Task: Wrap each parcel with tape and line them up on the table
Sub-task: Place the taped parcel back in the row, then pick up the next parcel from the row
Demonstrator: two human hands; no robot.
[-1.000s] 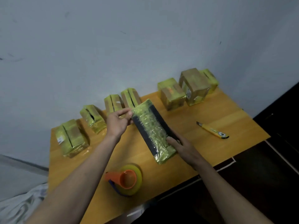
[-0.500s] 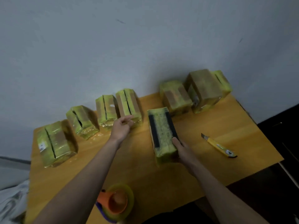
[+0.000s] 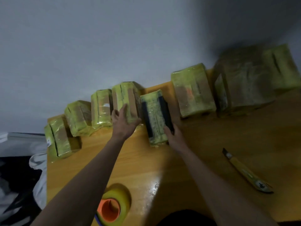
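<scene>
The long dark parcel wrapped in yellow-green tape (image 3: 155, 118) lies flat on the orange-brown wooden table (image 3: 203, 152), in the gap of the row along the wall — between a tall taped cardboard parcel (image 3: 126, 101) on its left and a wider taped box (image 3: 193, 90) on its right. Its near right corner is gripped by the right hand (image 3: 175, 137), fingers curled on the edge. The left hand (image 3: 123, 123) rests open, fingers straight, against the tall parcel.

A risk is judged here: if the parcel is pushed further at an angle, the tall neighbour could be tipped or shifted, and the line would be spoiled (the gap looks narrow).

No container is seen; a roll of yellow tape on an orange dispenser (image 3: 112, 206) and a yellow utility knife (image 3: 246, 172) lie apart, near the front.
</scene>
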